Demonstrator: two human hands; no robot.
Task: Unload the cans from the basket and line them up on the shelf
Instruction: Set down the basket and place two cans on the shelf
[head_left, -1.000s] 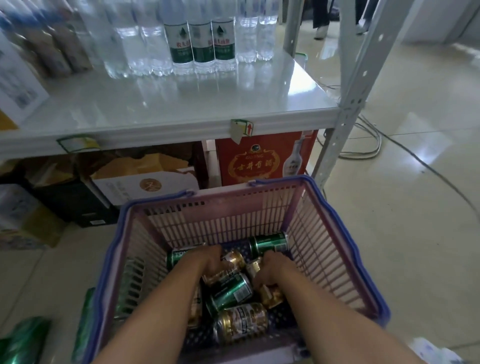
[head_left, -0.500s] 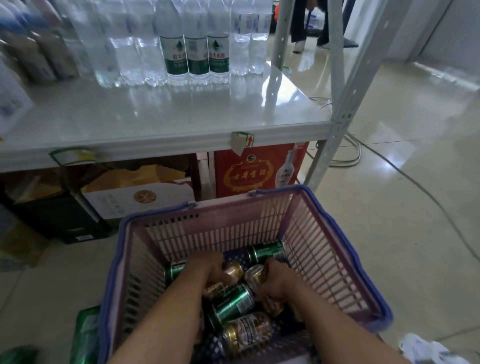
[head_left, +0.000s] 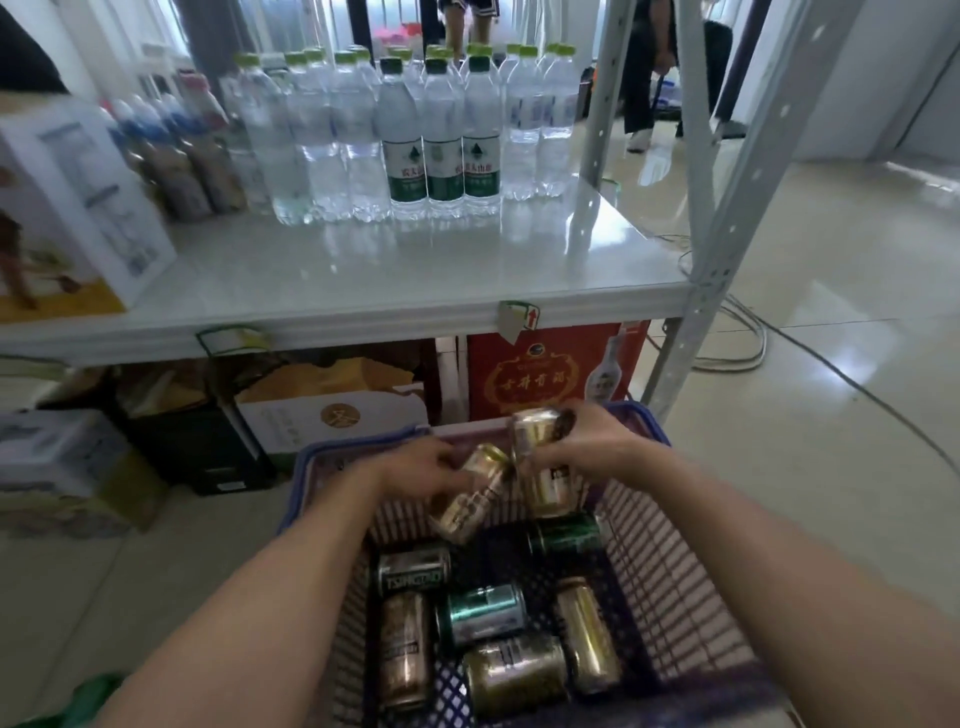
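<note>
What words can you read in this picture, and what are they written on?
"TSINGTAO": on the dark can lying in the basket.
Gold Chinese characters on the red box under the shelf: too blurred to read for certain.
Labels on the green-label water bottles: Chinese characters, too blurred to read.
Gold cans in the left hand and right hand: print too blurred.

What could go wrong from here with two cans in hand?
1. The left hand pinches its gold can near the top while it hangs tilted; it could slip back into the basket.
2. The two lifted cans nearly touch and may knock.
3. The water bottles fill the shelf's back, so only the front is free.
</note>
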